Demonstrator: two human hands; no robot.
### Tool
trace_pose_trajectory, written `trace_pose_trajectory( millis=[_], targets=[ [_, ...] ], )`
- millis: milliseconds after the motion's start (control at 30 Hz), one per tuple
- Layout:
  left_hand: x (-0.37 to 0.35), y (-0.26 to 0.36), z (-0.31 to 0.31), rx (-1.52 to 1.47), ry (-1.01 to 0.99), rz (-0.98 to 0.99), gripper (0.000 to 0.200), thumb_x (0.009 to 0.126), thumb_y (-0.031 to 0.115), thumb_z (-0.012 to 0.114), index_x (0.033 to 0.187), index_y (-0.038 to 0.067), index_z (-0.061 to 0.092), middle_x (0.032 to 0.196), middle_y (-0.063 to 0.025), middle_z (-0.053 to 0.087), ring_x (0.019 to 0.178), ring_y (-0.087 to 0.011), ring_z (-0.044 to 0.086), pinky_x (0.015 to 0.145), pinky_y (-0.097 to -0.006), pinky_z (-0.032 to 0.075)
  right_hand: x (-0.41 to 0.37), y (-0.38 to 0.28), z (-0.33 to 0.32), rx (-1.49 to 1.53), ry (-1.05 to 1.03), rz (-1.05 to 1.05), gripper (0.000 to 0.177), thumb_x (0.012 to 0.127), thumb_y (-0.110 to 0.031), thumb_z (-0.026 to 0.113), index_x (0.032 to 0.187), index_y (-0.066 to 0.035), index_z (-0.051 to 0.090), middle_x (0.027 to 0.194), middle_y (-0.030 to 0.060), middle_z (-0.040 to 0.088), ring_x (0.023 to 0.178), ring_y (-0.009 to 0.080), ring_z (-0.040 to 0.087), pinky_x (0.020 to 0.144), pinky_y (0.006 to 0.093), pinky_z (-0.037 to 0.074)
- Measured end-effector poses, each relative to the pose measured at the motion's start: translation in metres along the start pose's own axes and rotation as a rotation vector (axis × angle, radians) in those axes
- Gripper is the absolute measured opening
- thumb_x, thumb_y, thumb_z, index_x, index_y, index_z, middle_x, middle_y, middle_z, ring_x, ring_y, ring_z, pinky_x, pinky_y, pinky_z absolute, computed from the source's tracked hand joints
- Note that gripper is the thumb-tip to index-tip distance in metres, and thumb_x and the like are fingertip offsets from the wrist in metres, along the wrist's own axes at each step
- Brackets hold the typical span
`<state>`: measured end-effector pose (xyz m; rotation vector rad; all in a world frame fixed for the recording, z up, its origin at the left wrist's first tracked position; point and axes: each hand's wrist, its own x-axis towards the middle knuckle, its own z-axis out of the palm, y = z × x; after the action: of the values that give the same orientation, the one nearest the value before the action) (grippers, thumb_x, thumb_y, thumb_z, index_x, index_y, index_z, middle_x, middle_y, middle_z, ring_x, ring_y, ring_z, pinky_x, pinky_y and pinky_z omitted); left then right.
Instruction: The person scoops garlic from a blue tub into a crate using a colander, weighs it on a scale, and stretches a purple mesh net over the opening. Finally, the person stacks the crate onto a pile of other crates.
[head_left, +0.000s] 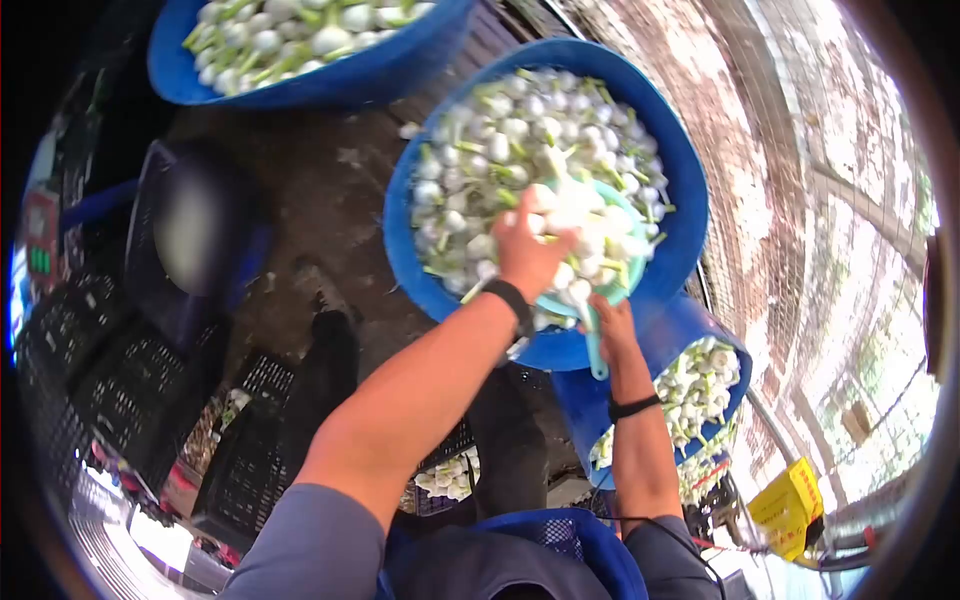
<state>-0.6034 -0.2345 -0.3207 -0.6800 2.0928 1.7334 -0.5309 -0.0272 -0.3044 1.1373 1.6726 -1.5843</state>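
A large blue tub (397,215) in front of me is heaped with white garlic bulbs (515,128) that have short green stems. My right hand (612,322) grips the handle of a teal plastic scoop (636,275), at the tub's near edge. The scoop is full of bulbs and lies over the heap; glare washes out part of it. My left hand (532,252) is at the scoop's left side, its fingers curled round bulbs there. How many bulbs it holds is hidden.
Another blue tub (340,85) of bulbs stands at upper left, and a blue barrel (575,400) with bulbs at lower right. Black crates (110,375) are stacked at left. A yellow bag (790,508) hangs at lower right. Wire mesh (790,200) runs along the right.
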Motion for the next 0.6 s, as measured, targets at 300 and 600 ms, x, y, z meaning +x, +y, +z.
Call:
trace_pose_trajectory(
  millis=[300,600],
  targets=[
    [-0.068,0.104,-0.051,-0.320,0.021,-0.095,0.093,0.073,0.030,0.083,0.150,0.014,0.034,0.139,-0.0242,0.030,0.132,-0.0385,0.038,0.110,-0.0405,0.035,-0.099,-0.065,-0.002,-0.078,0.062,-0.187,0.039,0.089,-0.016,0.064,0.124,-0.003,0.052,0.098,0.0086,0.064,0.069,0.0184,0.063,0.047,0.0303,0.053],
    [-0.106,0.128,-0.318,-0.339,0.384,0.111,0.089,0.074,0.027,0.083,0.148,0.008,0.036,0.134,-0.0192,0.041,0.128,-0.0323,0.040,0.111,-0.0397,0.033,-0.181,-0.127,0.234,-0.216,-0.116,-0.210,0.042,0.089,-0.014,0.068,0.126,-0.004,0.052,0.102,0.0082,0.065,0.078,0.0181,0.065,0.053,0.0314,0.054]
  ],
)
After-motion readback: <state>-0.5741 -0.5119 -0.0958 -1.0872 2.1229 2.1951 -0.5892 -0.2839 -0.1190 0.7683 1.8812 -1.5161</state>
